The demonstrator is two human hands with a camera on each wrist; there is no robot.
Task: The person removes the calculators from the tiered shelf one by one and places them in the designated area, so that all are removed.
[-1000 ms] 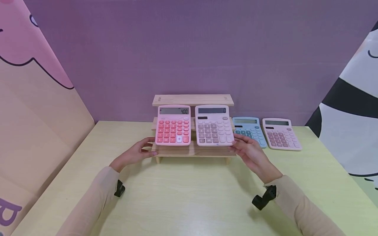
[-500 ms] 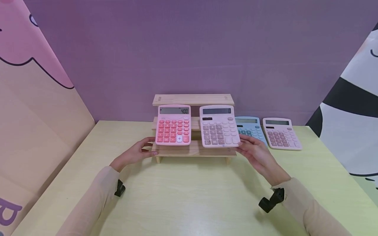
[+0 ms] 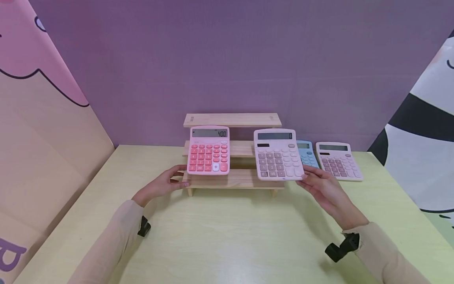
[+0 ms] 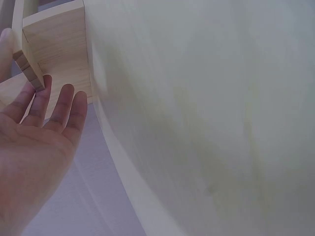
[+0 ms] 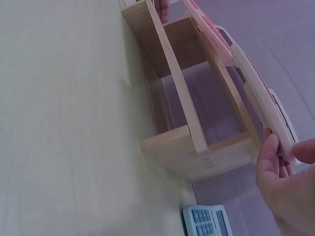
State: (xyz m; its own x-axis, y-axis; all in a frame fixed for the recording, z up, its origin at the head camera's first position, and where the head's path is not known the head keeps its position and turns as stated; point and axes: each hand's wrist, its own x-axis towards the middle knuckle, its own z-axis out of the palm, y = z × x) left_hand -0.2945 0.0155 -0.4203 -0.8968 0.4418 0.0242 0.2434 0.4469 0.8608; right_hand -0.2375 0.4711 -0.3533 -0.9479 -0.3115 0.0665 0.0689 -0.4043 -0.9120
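Left hand (image 3: 161, 183) on rack (image 3: 242, 180) (pink calculator (image 3: 208, 150) aboard)

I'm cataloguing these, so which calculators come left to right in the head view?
Rectangular pink calculator with coral keys → pale pink calculator held in the right hand → partly hidden light blue calculator → mauve-keyed pale pink calculator.

My head camera looks forward and down from farther back, over table (image 3: 227, 232) and three-tier wooden shelf (image 3: 237, 180). My left-wrist camera, close in, catches its left end; my right-wrist one looks along it from the right; all three share the shelf.
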